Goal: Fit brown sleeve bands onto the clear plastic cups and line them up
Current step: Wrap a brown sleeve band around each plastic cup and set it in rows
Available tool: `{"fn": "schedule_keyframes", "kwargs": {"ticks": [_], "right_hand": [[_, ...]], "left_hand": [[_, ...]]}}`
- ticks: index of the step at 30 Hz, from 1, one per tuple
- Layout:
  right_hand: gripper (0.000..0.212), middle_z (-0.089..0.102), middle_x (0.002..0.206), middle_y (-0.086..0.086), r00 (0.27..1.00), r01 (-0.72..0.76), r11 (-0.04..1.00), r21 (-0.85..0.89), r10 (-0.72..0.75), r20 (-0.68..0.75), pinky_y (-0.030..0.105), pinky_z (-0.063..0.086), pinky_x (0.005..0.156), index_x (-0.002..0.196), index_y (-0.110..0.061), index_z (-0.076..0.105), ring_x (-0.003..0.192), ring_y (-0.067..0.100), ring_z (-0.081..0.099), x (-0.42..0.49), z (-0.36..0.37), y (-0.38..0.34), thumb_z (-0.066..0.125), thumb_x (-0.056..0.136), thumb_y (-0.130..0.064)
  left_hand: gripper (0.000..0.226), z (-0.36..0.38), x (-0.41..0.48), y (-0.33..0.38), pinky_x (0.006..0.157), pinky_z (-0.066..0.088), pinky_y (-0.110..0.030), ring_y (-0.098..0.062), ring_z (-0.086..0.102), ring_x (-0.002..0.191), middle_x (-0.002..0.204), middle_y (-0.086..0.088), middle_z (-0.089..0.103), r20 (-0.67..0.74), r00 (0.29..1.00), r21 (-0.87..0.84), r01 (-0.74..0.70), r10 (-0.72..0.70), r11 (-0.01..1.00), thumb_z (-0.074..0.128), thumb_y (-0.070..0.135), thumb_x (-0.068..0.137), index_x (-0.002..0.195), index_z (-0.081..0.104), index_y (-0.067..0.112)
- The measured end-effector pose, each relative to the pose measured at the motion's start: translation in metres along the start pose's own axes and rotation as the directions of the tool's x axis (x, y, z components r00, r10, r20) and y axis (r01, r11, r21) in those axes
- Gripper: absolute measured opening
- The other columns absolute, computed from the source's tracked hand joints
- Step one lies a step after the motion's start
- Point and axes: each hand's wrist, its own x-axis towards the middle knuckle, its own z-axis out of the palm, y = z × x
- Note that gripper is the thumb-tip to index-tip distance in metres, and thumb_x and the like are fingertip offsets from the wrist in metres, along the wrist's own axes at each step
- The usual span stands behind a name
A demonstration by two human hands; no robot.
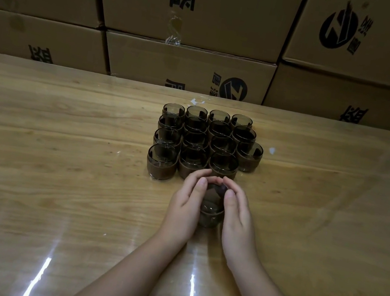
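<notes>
Our left hand point(187, 203): It is curled round the left side of the cup point(211, 216). The fingers bend over its far edge.
Our right hand point(237, 214): It is curled round the right side of the same cup, so we hold it between both hands.
The cup: It is low over the table point(59, 151), just near the block and a bit to the right. We cannot tell if it touches the wood.
Brown band point(221, 190): We see a dark bit at the far top of the cup, by our fingertips. We cannot tell if it is all the way on.
Banded cups point(204, 147): They stand in four tight rows, touching. The near row has three, with a free spot at its right end.
Boxes point(189, 64): They are stacked at the far side.
Slip risk: The cup is smooth, so a hard push on the band may make it pop out of our hands.
Crooked risk: If one side goes on first, the band may sit tilted.
Bump risk: The block is very near, so a slip forward may knock the near row out of line.
</notes>
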Motion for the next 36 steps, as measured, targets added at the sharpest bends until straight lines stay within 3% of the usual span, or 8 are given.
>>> {"fn": "schedule_keyframes", "kwargs": {"ticks": [6, 12, 17, 20, 23, 27, 31, 36], "right_hand": [[0.032, 0.062, 0.126, -0.005, 0.999, 0.018, 1.000, -0.005, -0.018, -0.038, 0.034, 0.040, 0.109, 0.124, -0.022, 0.060, 0.123, 0.006, 0.053, 0.005, 0.002, 0.009, 0.036, 0.102, -0.027], [0.032, 0.066, 0.117, -0.016, 0.997, -0.024, 0.999, 0.040, 0.026, -0.069, 0.007, 0.041, 0.092, 0.117, -0.035, 0.060, 0.113, -0.006, 0.056, 0.006, 0.004, 0.014, 0.034, 0.105, -0.021], [0.033, 0.067, 0.109, -0.019, 0.990, -0.113, 0.992, 0.059, 0.117, -0.072, 0.011, 0.047, 0.086, 0.114, -0.033, 0.064, 0.106, -0.007, 0.059, 0.009, 0.002, 0.015, 0.036, 0.103, -0.020], [0.033, 0.067, 0.108, -0.020, 0.991, -0.108, 0.994, 0.033, 0.110, -0.072, 0.013, 0.046, 0.085, 0.110, -0.037, 0.064, 0.104, -0.008, 0.059, 0.008, 0.003, 0.014, 0.036, 0.103, -0.021], [0.031, 0.069, 0.106, -0.021, 0.991, -0.120, 0.990, 0.072, 0.124, -0.051, 0.010, 0.047, 0.081, 0.109, -0.036, 0.065, 0.104, -0.007, 0.060, 0.009, 0.001, 0.014, 0.038, 0.103, -0.023], [0.032, 0.065, 0.122, -0.007, 0.991, -0.133, 0.985, 0.111, 0.132, 0.013, 0.021, 0.044, 0.098, 0.118, -0.030, 0.063, 0.117, 0.004, 0.057, 0.011, -0.007, 0.015, 0.037, 0.104, -0.019], [0.034, 0.059, 0.122, -0.018, 0.996, -0.053, 0.994, -0.092, 0.060, 0.072, 0.003, 0.039, 0.090, 0.116, -0.041, 0.056, 0.116, -0.008, 0.052, 0.011, -0.012, 0.010, 0.035, 0.104, -0.016], [0.035, 0.059, 0.123, -0.014, 0.992, -0.045, 0.990, -0.131, 0.060, 0.115, 0.003, 0.038, 0.090, 0.122, -0.035, 0.054, 0.117, -0.005, 0.051, 0.013, -0.015, 0.009, 0.033, 0.105, -0.014]], "left_hand": [[0.023, 0.006, -0.001, 0.001, 0.090, 0.046, -0.015, -0.005, 0.063, 0.108, 0.110, 0.003, 0.071, -0.058, 0.998, -0.024, 0.022, -0.024, 0.999, 0.041, 0.029, 0.100, 0.112, 0.060, 0.029], [0.028, 0.012, -0.002, -0.001, 0.087, 0.045, -0.011, 0.000, 0.063, 0.106, 0.108, 0.008, 0.070, -0.092, 0.995, -0.044, 0.043, -0.047, 0.998, 0.034, 0.016, 0.105, 0.111, 0.058, 0.031], [0.034, 0.012, -0.001, -0.007, 0.082, 0.046, -0.011, -0.007, 0.063, 0.106, 0.103, 0.011, 0.071, -0.184, 0.975, -0.051, 0.114, -0.122, 0.992, 0.038, 0.011, 0.102, 0.098, 0.068, 0.028], [0.033, 0.011, -0.001, -0.005, 0.095, 0.043, -0.016, 0.003, 0.057, 0.111, 0.115, 0.016, 0.065, -0.175, 0.975, 0.005, 0.139, -0.136, 0.990, 0.037, 0.015, 0.104, 0.103, 0.064, 0.034], [0.030, 0.011, -0.002, -0.002, 0.089, 0.046, -0.013, 0.007, 0.061, 0.101, 0.110, 0.012, 0.067, -0.163, 0.980, 0.002, 0.115, -0.113, 0.993, 0.035, 0.017, 0.105, 0.105, 0.061, 0.031], [0.032, 0.007, 0.000, -0.003, 0.087, 0.049, -0.018, 0.000, 0.065, 0.097, 0.106, 0.005, 0.070, -0.155, 0.979, -0.030, 0.131, -0.134, 0.991, 0.034, 0.008, 0.103, 0.105, 0.061, 0.026], [0.035, 0.002, 0.000, -0.001, 0.085, 0.049, -0.020, -0.004, 0.064, 0.098, 0.099, 0.008, 0.069, -0.174, 0.981, 0.092, 0.101, -0.084, 0.991, 0.037, 0.007, 0.102, 0.099, 0.060, 0.033], [0.039, -0.004, 0.003, -0.002, 0.098, 0.047, -0.042, -0.025, 0.057, 0.113, 0.104, 0.000, 0.067, -0.167, 0.976, 0.104, 0.157, -0.138, 0.982, 0.040, 0.004, 0.098, 0.094, 0.064, 0.034]]}}
